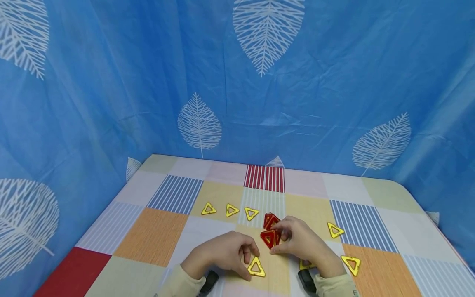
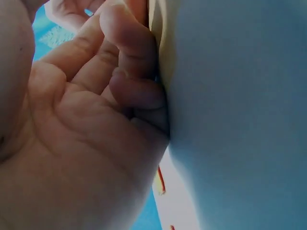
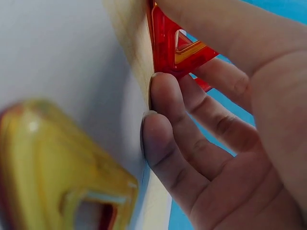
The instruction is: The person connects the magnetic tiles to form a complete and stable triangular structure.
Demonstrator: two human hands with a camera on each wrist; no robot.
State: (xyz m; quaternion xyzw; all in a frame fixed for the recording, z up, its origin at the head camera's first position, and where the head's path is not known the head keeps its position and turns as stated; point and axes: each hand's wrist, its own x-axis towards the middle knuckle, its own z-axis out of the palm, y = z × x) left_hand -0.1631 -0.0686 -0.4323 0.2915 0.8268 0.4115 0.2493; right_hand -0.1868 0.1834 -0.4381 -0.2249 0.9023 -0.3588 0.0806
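Note:
In the head view my left hand (image 1: 231, 252) has its thumb and index finger at two corners of a yellow triangular magnetic tile (image 1: 261, 273), pinching it on the cloth. The left wrist view shows the left hand's curled fingers (image 2: 129, 62) low against the cloth; the tile is hidden there. My right hand (image 1: 302, 243) grips a small red pyramid (image 1: 268, 238) made of triangular magnetic tiles, also seen as red tiles (image 3: 165, 52) in the right wrist view. Just behind it stands another red pyramid (image 1: 271, 220), partly hidden by the right fingers.
Yellow triangular tiles lie flat at the back left, including one tile (image 1: 209, 208) at the end of a row. To the right are two more, a farther tile (image 1: 335, 230) and a nearer tile (image 1: 351, 265). Under the right wrist lies a partly covered yellow tile (image 1: 305, 265).

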